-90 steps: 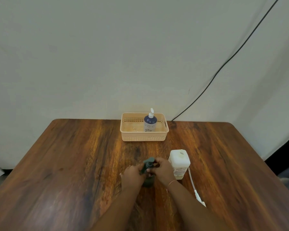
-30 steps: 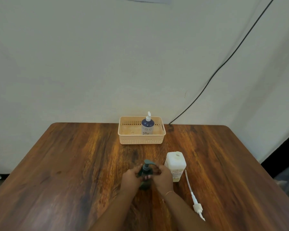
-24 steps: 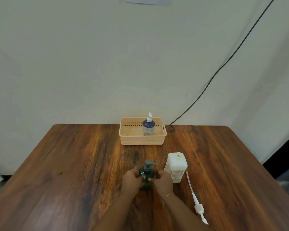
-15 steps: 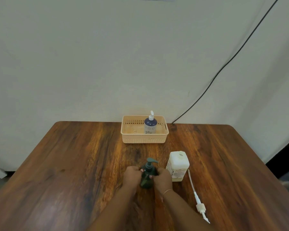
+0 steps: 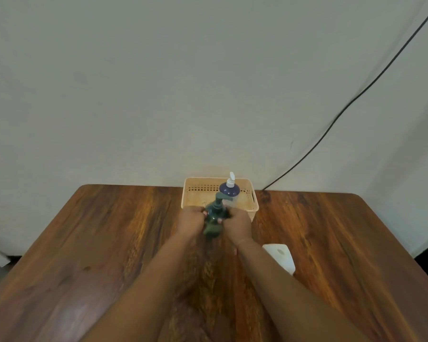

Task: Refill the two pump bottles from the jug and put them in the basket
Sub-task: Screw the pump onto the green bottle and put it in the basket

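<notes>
Far left: bare wooden bench (image 5: pixel 89 243), nothing on it.

Left of centre: left hand (image 5: pixel 191 219) wrapped round the left flank of the green pump bottle (image 5: pixel 214 219), fingers curled onto its body.

Centre: green bottle held up between both hands, pump head on top with the spout turned right; appears clear of the bench, though blur hides its base. Sits just short of the basket's (image 5: pixel 253 206) near wall.

Just right: right hand (image 5: pixel 236 224) clamped on the bottle's other side, fingertips showing against the dark plastic. Both hands closed on the same bottle, neither free.

Behind: beige basket at the far edge, blue pump bottle (image 5: pixel 229 191) already upright inside toward the right half, white pump up. Left half looks free.

Further right: white jug (image 5: pixel 281 257) near the right forearm, partly hidden by it. Cannot tell whether its mouth is capped.

Likely step: carrying the second bottle into the basket.

Risks from here:
- Catching the base on the near wall if lifted too low, shoving the light basket back toward the edge.
- Clipping the blue bottle with the spout and toppling it, if set down too far right.
- Seepage if the pump collar is not fully tight; not checkable here.
- Nudging the jug with the right forearm on the way back.
</notes>
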